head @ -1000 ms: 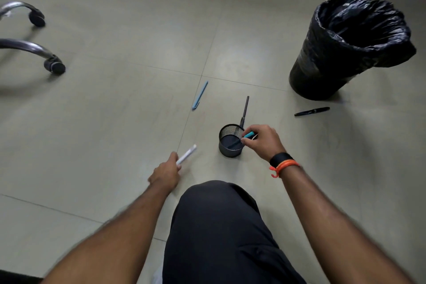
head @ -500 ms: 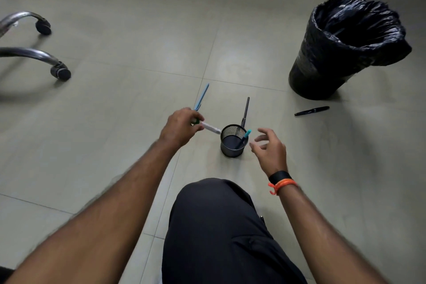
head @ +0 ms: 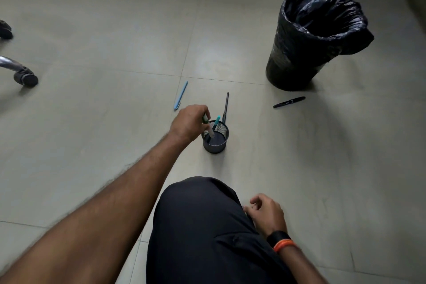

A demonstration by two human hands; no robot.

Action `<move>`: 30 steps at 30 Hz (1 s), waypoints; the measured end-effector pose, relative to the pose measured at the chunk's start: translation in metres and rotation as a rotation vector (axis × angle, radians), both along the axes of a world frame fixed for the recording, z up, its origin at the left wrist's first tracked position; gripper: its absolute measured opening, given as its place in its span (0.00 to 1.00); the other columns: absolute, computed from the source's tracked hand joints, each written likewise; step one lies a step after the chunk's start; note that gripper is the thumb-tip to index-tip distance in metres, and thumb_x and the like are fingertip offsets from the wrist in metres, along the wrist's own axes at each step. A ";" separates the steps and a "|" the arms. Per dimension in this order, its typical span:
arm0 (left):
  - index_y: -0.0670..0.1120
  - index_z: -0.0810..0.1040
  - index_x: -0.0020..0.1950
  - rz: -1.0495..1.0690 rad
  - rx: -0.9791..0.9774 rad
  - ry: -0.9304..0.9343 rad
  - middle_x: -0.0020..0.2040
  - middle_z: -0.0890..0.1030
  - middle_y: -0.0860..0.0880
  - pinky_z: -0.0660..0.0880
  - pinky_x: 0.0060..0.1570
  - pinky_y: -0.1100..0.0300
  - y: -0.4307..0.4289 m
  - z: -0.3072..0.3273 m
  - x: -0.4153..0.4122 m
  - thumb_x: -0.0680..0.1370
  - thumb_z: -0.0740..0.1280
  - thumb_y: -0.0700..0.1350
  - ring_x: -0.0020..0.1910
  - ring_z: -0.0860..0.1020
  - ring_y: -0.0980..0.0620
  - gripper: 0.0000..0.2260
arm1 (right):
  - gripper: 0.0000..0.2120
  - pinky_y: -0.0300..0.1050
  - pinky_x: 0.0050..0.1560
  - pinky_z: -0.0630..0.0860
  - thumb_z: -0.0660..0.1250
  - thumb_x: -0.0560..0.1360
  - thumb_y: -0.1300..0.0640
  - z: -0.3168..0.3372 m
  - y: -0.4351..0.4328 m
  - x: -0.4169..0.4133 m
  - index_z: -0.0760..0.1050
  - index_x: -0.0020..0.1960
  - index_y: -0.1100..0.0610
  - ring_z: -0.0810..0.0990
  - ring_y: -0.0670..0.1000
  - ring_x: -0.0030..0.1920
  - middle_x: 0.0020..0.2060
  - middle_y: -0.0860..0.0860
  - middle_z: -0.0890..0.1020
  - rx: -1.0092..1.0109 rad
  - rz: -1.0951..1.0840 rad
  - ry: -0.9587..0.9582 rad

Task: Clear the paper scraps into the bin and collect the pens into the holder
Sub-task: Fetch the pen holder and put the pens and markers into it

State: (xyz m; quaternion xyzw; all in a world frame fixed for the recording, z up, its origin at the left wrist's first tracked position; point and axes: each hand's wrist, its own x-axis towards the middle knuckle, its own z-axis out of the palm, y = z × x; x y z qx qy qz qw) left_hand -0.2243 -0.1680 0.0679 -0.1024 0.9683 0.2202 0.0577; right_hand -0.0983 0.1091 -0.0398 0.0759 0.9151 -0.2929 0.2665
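Observation:
A black mesh pen holder [head: 216, 144] stands on the tiled floor ahead of my knee. My left hand [head: 190, 122] is at its left rim, shut on a white pen with a green cap [head: 208, 128] whose lower end dips inside the holder. A teal pen [head: 216, 122] leans inside the holder. On the floor lie a light blue pen [head: 181, 95], a dark grey pen [head: 226, 107] just behind the holder, and a black pen [head: 289, 102] near the bin. My right hand [head: 267, 211] rests by my knee, fingers loosely curled, holding nothing. No paper scraps are visible.
A black bin lined with a black bag [head: 313, 39] stands at the far right. Chair legs with castors [head: 24, 77] reach in from the left edge. My dark-trousered knee [head: 198, 214] fills the lower middle.
My left hand carried the white pen right and tipped it down into the holder. My right hand let go of the teal pen and drew back beside my knee.

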 end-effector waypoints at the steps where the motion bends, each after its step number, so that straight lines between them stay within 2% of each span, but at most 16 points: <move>1: 0.49 0.79 0.49 0.016 -0.005 -0.032 0.47 0.82 0.50 0.76 0.42 0.57 0.002 -0.006 0.000 0.71 0.74 0.44 0.48 0.79 0.49 0.08 | 0.12 0.42 0.38 0.73 0.74 0.65 0.44 0.001 0.002 0.000 0.75 0.40 0.49 0.79 0.47 0.38 0.34 0.44 0.80 0.048 0.037 -0.023; 3: 0.50 0.78 0.49 0.058 -0.003 -0.065 0.48 0.82 0.50 0.76 0.41 0.57 0.005 -0.016 0.002 0.71 0.74 0.44 0.48 0.79 0.49 0.09 | 0.14 0.42 0.38 0.71 0.73 0.64 0.42 0.004 0.004 0.000 0.74 0.40 0.50 0.78 0.49 0.39 0.37 0.44 0.81 0.154 0.101 -0.065; 6: 0.50 0.77 0.52 0.117 0.022 -0.061 0.48 0.82 0.50 0.77 0.42 0.55 0.006 -0.028 0.009 0.71 0.74 0.44 0.48 0.79 0.48 0.12 | 0.11 0.41 0.40 0.69 0.71 0.68 0.46 0.008 0.004 0.000 0.76 0.42 0.52 0.74 0.53 0.40 0.43 0.48 0.82 0.273 0.183 -0.158; 8: 0.49 0.76 0.54 0.141 0.040 -0.046 0.49 0.83 0.50 0.78 0.44 0.54 0.006 -0.034 0.013 0.72 0.73 0.45 0.48 0.80 0.48 0.12 | 0.07 0.40 0.42 0.69 0.69 0.71 0.50 0.010 0.003 0.002 0.75 0.42 0.52 0.73 0.54 0.42 0.46 0.50 0.82 0.287 0.218 -0.198; 11: 0.49 0.75 0.59 0.200 0.076 -0.008 0.50 0.83 0.50 0.76 0.45 0.56 0.002 -0.038 0.014 0.75 0.71 0.44 0.49 0.80 0.49 0.14 | 0.07 0.42 0.41 0.71 0.66 0.72 0.51 0.006 0.002 0.002 0.72 0.39 0.51 0.75 0.54 0.42 0.43 0.51 0.81 0.256 0.230 -0.185; 13: 0.48 0.74 0.63 0.235 0.095 0.020 0.49 0.83 0.51 0.74 0.46 0.57 0.000 -0.037 0.014 0.75 0.71 0.44 0.49 0.80 0.49 0.17 | 0.08 0.44 0.41 0.73 0.64 0.76 0.51 0.001 0.000 0.000 0.69 0.39 0.51 0.75 0.52 0.40 0.39 0.49 0.80 0.143 0.181 -0.150; 15: 0.48 0.73 0.65 0.258 0.104 0.045 0.49 0.84 0.50 0.75 0.47 0.56 -0.002 -0.035 0.016 0.76 0.71 0.45 0.50 0.80 0.49 0.18 | 0.08 0.44 0.39 0.74 0.59 0.80 0.55 0.003 -0.005 -0.007 0.68 0.42 0.53 0.77 0.51 0.37 0.36 0.48 0.80 -0.107 0.007 -0.154; 17: 0.48 0.73 0.65 0.283 0.109 0.059 0.49 0.84 0.50 0.75 0.47 0.56 -0.004 -0.036 0.018 0.76 0.71 0.46 0.50 0.81 0.49 0.18 | 0.08 0.41 0.30 0.74 0.55 0.82 0.59 0.008 -0.013 -0.020 0.69 0.45 0.57 0.75 0.50 0.29 0.34 0.51 0.77 -0.345 -0.163 -0.154; 19: 0.48 0.73 0.64 0.307 0.114 0.060 0.49 0.83 0.51 0.75 0.47 0.57 -0.007 -0.038 0.021 0.76 0.70 0.46 0.49 0.81 0.49 0.17 | 0.10 0.40 0.23 0.70 0.53 0.82 0.60 0.015 -0.021 -0.043 0.73 0.50 0.57 0.70 0.47 0.22 0.31 0.53 0.71 -0.434 -0.180 -0.095; 21: 0.50 0.74 0.63 0.321 0.113 0.044 0.48 0.83 0.52 0.77 0.47 0.56 -0.011 -0.042 0.025 0.76 0.70 0.48 0.50 0.80 0.50 0.16 | 0.12 0.41 0.23 0.69 0.54 0.81 0.61 0.027 -0.031 -0.076 0.77 0.53 0.55 0.68 0.47 0.23 0.30 0.52 0.69 -0.390 -0.057 -0.014; 24: 0.50 0.75 0.61 0.330 0.110 0.001 0.48 0.83 0.53 0.75 0.44 0.57 -0.015 -0.046 0.030 0.76 0.69 0.48 0.50 0.80 0.50 0.14 | 0.13 0.45 0.30 0.75 0.57 0.76 0.67 0.063 -0.054 -0.130 0.79 0.54 0.62 0.75 0.53 0.26 0.29 0.51 0.72 -0.303 0.286 0.072; 27: 0.50 0.77 0.60 0.339 0.109 -0.024 0.48 0.83 0.52 0.72 0.43 0.59 -0.018 -0.048 0.035 0.77 0.69 0.48 0.49 0.79 0.51 0.13 | 0.13 0.42 0.43 0.77 0.65 0.73 0.65 0.097 -0.085 -0.167 0.82 0.54 0.56 0.80 0.54 0.38 0.40 0.52 0.82 -0.110 0.552 0.179; 30: 0.50 0.78 0.59 0.353 0.110 -0.047 0.48 0.83 0.53 0.72 0.43 0.60 -0.021 -0.051 0.040 0.77 0.69 0.48 0.47 0.78 0.53 0.11 | 0.08 0.44 0.44 0.79 0.72 0.69 0.62 0.102 -0.111 -0.186 0.84 0.47 0.52 0.81 0.52 0.44 0.44 0.49 0.84 0.014 0.631 0.218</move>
